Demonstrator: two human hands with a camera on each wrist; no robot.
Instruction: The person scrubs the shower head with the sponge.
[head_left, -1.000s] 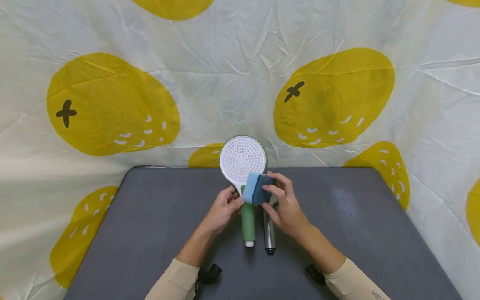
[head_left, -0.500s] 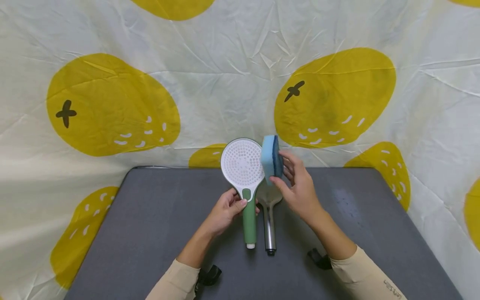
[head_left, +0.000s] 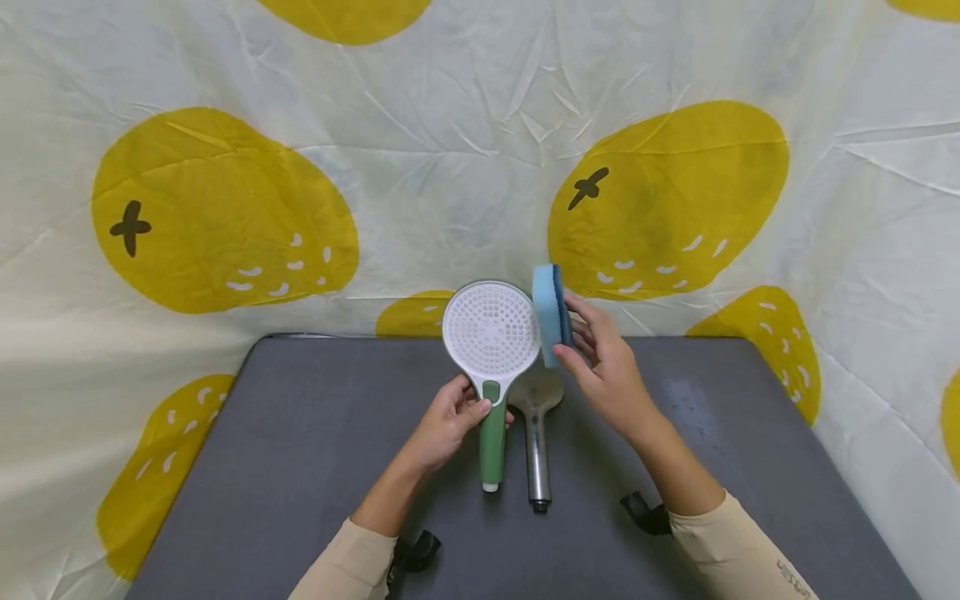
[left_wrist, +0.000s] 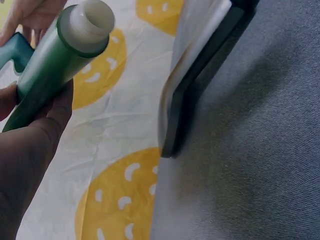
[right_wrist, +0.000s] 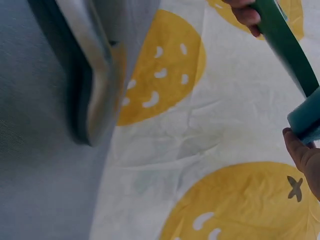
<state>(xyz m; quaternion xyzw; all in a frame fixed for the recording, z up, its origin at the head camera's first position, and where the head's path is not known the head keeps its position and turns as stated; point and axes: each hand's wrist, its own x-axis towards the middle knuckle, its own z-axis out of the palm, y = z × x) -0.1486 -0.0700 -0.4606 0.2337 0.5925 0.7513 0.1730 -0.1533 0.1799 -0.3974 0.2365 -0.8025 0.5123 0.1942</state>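
Note:
My left hand [head_left: 447, 423] grips a green and white handheld shower head [head_left: 491, 329] by the top of its handle, the white nozzle face turned toward the head camera. In the left wrist view the green handle [left_wrist: 60, 62] ends in a white threaded tip. My right hand [head_left: 609, 367] pinches a blue sponge [head_left: 549, 312] with a darker scouring side. The sponge's light side stands right at the right rim of the shower head. Below, a silver metal shower head [head_left: 537, 450] lies on the table, its round part partly hidden behind the green one.
A dark grey table [head_left: 322, 433] stretches under both hands. Behind it hangs a white cloth [head_left: 465, 208] printed with yellow fruit shapes. Black straps [head_left: 647, 514] circle both wrists.
The sponge has moved from the neck of the green shower head up to its right rim and turned edge-on. The shower head has shifted slightly, its handle end swinging a little left.

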